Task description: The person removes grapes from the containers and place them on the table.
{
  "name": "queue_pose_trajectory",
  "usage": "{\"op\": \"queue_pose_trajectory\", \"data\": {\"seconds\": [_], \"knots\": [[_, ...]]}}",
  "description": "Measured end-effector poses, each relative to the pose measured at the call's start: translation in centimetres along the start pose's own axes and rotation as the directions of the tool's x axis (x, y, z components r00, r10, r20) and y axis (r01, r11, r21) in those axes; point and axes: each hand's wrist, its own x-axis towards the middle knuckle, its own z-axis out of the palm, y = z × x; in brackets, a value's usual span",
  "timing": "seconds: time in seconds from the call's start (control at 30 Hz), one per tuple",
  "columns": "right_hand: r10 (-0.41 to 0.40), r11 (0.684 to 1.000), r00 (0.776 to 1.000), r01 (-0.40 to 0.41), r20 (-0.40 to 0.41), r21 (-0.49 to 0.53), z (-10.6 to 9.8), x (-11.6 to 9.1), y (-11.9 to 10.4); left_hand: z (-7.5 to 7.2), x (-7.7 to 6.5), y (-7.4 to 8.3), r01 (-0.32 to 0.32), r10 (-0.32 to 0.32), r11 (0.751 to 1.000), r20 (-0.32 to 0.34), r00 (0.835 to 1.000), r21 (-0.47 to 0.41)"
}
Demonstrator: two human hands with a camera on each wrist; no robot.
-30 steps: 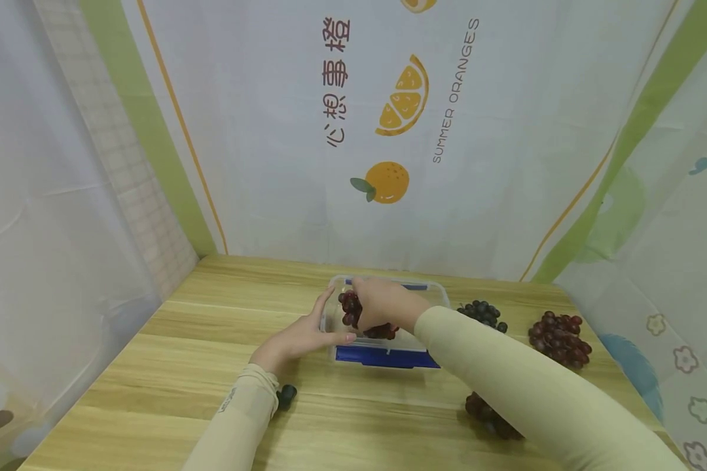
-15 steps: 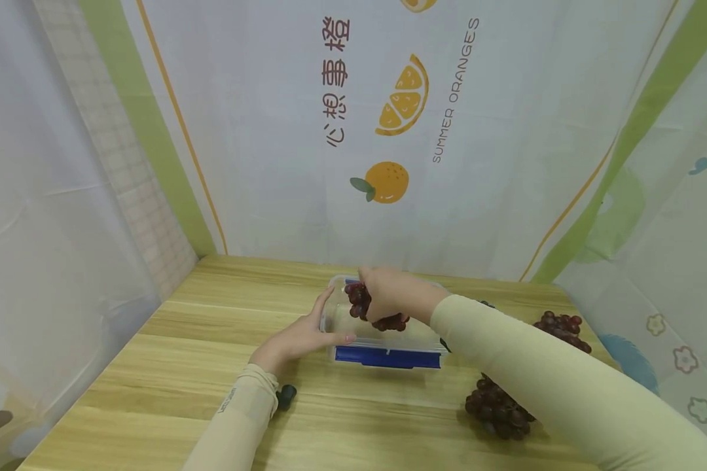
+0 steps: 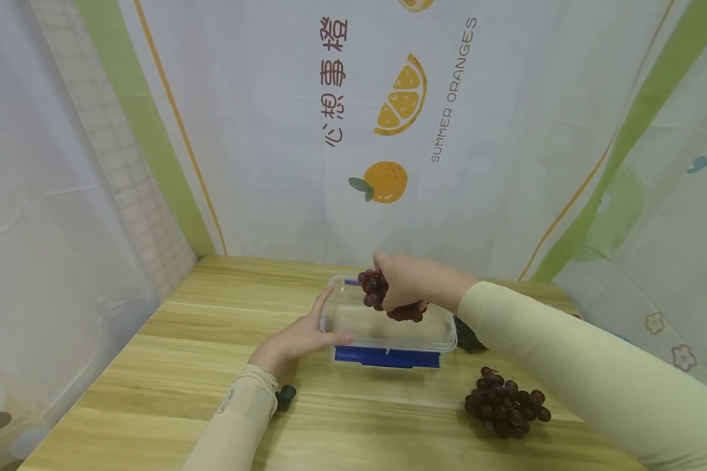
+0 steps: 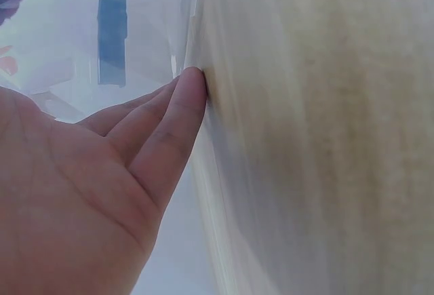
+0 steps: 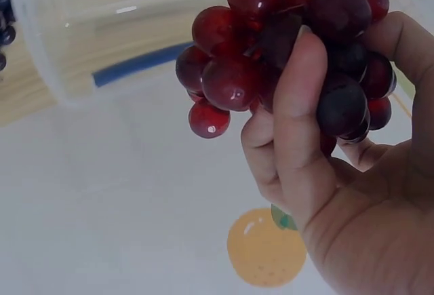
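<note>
A bunch of dark red grapes (image 5: 234, 54) is gripped by my right hand (image 3: 409, 281), fingers and thumb curled round it. In the head view, this hand holds the grapes over the right part of a clear plastic food container (image 3: 353, 320) with blue clips. My left hand (image 3: 297, 337) rests at the container's left end, thumb along the front rim and fingers spread toward the back. The left wrist view has its nearly straight fingers (image 4: 169, 132) touching the clear wall. No lid is seen on the container.
Another bunch of red grapes (image 3: 503, 402) lies at the front right of the wooden table (image 3: 171, 366). A dark thing (image 3: 470, 335) is partly hidden behind my right sleeve. A small dark object (image 3: 286, 396) sits beside my left wrist. A printed cloth (image 3: 271, 163) hangs behind.
My right hand has lifted the grapes up and to the right from low in the container. The sleeve has uncovered the front grape bunch. My left hand stays where it was.
</note>
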Motion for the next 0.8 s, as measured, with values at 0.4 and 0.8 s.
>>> {"op": "queue_pose_trajectory", "data": {"seconds": [0.4,0.8], "knots": [[-0.027,0.996,0.999,0.024,-0.038,-0.090,-1.5,-3.6,3.4,0.0,0.0,-0.1,-0.010,0.010,1.000,-0.011,1.000,0.025],[0.013,0.999,0.999,-0.014,-0.038,-0.047,-1.7,-7.8,7.7,0.0,0.0,-0.3,-0.005,0.006,0.999,-0.011,1.000,0.038]]}}
